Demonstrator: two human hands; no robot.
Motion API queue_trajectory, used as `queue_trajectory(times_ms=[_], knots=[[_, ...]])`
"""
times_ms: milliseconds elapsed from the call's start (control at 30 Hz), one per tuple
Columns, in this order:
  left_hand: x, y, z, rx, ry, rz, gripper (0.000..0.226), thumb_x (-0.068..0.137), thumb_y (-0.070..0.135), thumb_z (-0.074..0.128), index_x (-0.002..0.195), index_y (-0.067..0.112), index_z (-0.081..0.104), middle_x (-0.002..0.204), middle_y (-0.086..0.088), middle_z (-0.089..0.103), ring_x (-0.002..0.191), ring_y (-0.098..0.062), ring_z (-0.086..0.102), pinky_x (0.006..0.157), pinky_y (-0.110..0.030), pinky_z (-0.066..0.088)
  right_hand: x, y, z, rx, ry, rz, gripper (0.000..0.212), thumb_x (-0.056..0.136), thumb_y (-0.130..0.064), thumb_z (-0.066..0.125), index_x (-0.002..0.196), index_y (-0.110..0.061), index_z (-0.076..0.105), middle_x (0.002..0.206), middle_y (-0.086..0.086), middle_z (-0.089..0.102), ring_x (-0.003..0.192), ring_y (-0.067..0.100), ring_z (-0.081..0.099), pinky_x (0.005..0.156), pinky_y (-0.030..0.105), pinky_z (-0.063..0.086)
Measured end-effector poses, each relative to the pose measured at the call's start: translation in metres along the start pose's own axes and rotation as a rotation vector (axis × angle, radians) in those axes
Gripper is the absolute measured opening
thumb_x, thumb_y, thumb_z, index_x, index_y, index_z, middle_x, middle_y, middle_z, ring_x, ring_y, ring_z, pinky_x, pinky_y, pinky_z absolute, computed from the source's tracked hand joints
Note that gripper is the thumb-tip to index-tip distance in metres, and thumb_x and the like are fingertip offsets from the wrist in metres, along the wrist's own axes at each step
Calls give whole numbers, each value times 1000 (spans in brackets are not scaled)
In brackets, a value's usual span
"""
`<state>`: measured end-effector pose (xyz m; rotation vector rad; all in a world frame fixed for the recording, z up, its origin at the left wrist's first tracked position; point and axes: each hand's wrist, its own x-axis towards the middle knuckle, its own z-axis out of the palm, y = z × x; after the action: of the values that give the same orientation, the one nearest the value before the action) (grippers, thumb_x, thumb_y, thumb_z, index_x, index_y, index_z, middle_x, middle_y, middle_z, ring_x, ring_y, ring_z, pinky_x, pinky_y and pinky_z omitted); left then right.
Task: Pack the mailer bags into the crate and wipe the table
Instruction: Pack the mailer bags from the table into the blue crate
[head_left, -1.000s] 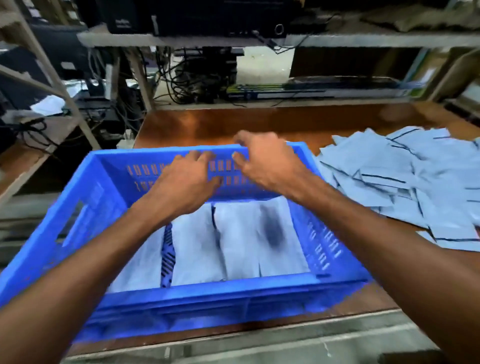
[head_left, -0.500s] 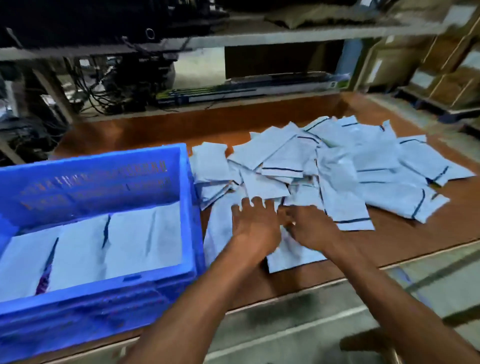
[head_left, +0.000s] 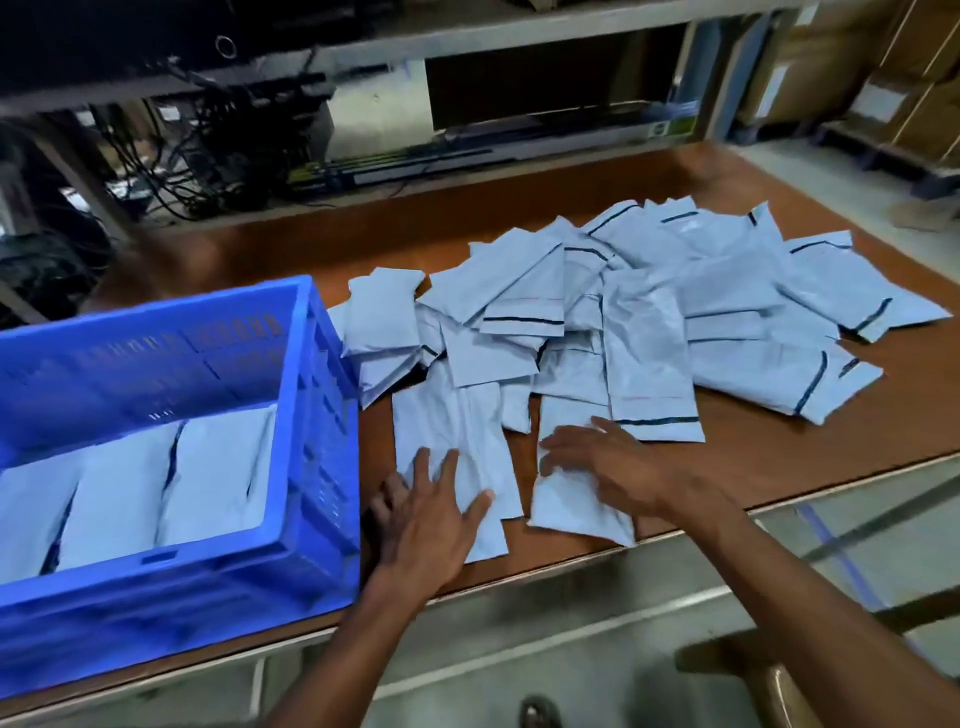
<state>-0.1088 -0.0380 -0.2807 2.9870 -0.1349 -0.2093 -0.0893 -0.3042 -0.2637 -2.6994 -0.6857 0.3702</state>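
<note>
no legible text, labels or numbers

The left hand (head_left: 427, 526), right hand (head_left: 610, 470) and forearms (head_left: 810, 587) are bare.

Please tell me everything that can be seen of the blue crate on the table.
The crate is bright blue, looks like hard plastic, rectangular and open on top, with rows of small slots in its walls. It stands upright on the left part of the brown table, near the front edge. Pale blue mailer bags lie flat inside, side by side, covering its floor. The loose pile of bags lies close to its right wall. Nobody holds it.
</note>
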Motion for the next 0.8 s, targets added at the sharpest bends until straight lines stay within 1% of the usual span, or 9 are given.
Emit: queue_trajectory(times_ms=[67, 133, 200, 267, 400, 500, 600, 700, 800], knots=[[3, 0, 0, -55, 43, -49, 77, 88, 78, 23, 152, 38, 14, 161, -6, 10, 140, -38, 19, 112, -56, 20, -3, -7, 9, 69, 204, 116, 55, 77, -6, 49, 124, -30, 64, 146, -5, 49, 141, 19, 36, 115, 37, 26], [15, 0, 2, -105, 32, -115, 85, 86, 80, 25, 155, 35, 4, 163, -10, 3, 145, -43, 8, 115, -58, 13, 1, -25, 29, 11, 328, 338, 43, 96, -30, 46, 139, -32, 47, 154, -3, 38, 144, 25, 29, 117, 43, 26], [26, 1, 8, -121, 0, -133, 87, 87, 79, 28, 156, 35, -4, 164, -13, -3, 147, -44, 1, 116, -58, 7, 9, -45, 49, -47, 217, 420, 56, 100, -53, 28, 151, -32, 24, 164, 1, 13, 151, 30, 5, 122, 48, 7], [27, -3, 12, -96, 1, -99, 83, 90, 72, 31, 155, 36, -7, 164, -12, -4, 148, -42, -2, 118, -57, 6, 12, -52, 59, -90, 161, 317, 63, 97, -53, 23, 155, -30, 16, 165, 1, 4, 151, 24, -7, 122, 44, -4], [9, -22, 19, -41, 49, -22, 78, 91, 64, 38, 155, 37, 2, 164, -8, 3, 149, -34, 2, 119, -54, 9, 5, -41, 54, -56, 206, 219, 71, 91, -47, 43, 154, -25, 19, 163, 0, 15, 151, 19, 9, 121, 30, -1], [8, -26, 22, -121, 102, 2, 75, 90, 72, 31, 153, 44, 1, 165, -4, -3, 149, -35, 1, 120, -53, 8, 4, -44, 63, -101, 217, 455, 80, 89, -73, 15, 156, -31, 3, 165, 0, -1, 151, 27, -5, 121, 38, -1], [18, -17, 28, -67, 127, 41, 73, 91, 75, 23, 152, 48, -7, 165, -3, -6, 148, -41, -1, 118, -55, 7, 9, -47, 64, -136, 203, 478, 73, 85, -77, -1, 150, -47, -14, 164, -2, -9, 151, 29, -9, 122, 45, 0], [20, -14, 34, 9, 160, 52, 62, 97, 62, 26, 154, 45, 9, 164, -8, 14, 144, -46, 16, 114, -59, 20, 8, -49, 62, -164, 210, 466, 60, 90, -71, -1, 147, -57, -11, 165, -3, -5, 151, 29, -2, 120, 47, 7], [19, -11, 35, 27, 160, 48, 55, 97, 45, 38, 151, 38, 31, 157, -13, 33, 135, -49, 32, 104, -61, 32, 11, -56, 62, -211, 215, 494, 61, 91, -60, -1, 151, -51, 0, 165, 0, 2, 151, 29, 7, 118, 48, 16]])
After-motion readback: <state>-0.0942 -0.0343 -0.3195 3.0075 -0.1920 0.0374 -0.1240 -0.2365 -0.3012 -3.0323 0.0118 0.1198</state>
